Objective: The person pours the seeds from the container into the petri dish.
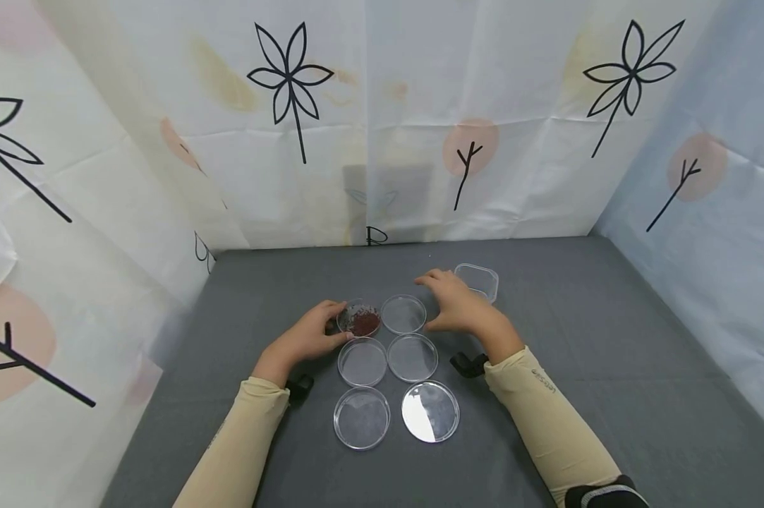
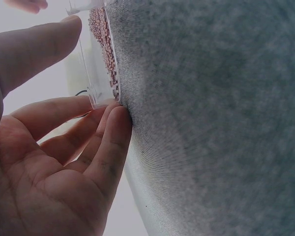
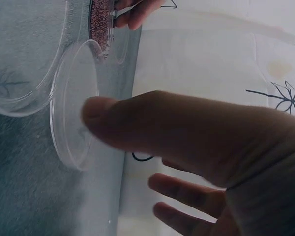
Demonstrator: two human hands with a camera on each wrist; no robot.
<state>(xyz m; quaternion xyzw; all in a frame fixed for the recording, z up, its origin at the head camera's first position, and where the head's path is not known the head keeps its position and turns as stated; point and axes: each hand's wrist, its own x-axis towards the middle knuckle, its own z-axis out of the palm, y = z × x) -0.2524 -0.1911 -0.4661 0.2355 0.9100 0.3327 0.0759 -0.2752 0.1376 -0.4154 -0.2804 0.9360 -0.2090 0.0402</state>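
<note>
Gripping the dish [image 1: 355,305] of reddish granules [image 1: 365,325] with our left hand [image 1: 305,333], we hold our right hand [image 1: 461,307] loosely spread beside a clear dish [image 1: 403,315]; contact is unclear. Four more dishes [image 1: 362,363] lie on the table [image 1: 610,317], nearer us than our hands. Uneven left-hand pressure could tip granules out; a careless right thumb could jostle neighbours.

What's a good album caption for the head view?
Left fingers hold a dish of reddish grains near five clear dishes.
</note>
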